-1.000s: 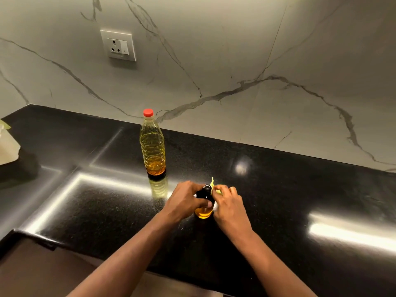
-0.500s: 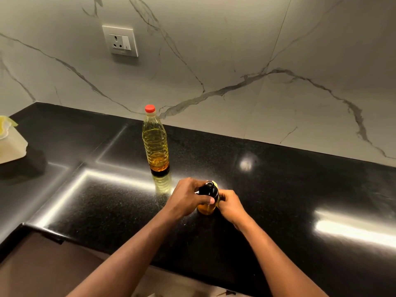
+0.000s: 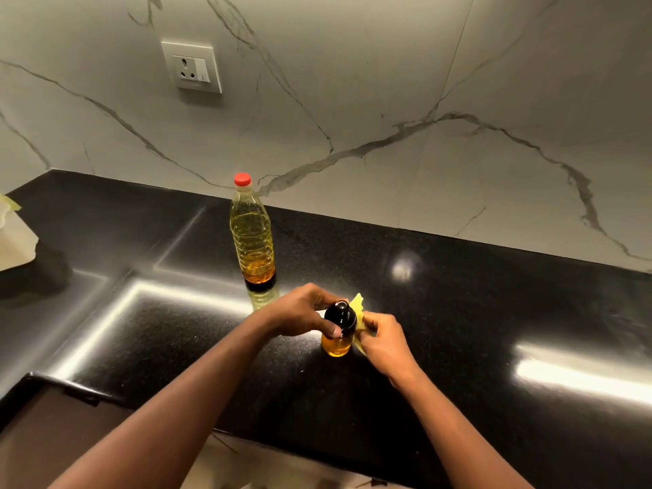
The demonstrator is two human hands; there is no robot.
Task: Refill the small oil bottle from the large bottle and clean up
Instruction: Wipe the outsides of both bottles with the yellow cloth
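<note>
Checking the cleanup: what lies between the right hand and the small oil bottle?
A yellow cloth, pinched in the right hand beside the small oil bottle, per the head view.

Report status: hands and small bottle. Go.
Left hand grips small oil bottle at its black top. Right hand pinches yellow cloth at bottle's side. Large bottle capped, upright behind, apart.

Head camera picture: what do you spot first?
The left hand grips a small bottle of golden oil by its black top on the black counter, while the right hand holds a yellow cloth beside it. Behind them stands a big oil bottle with a red cap.
</note>
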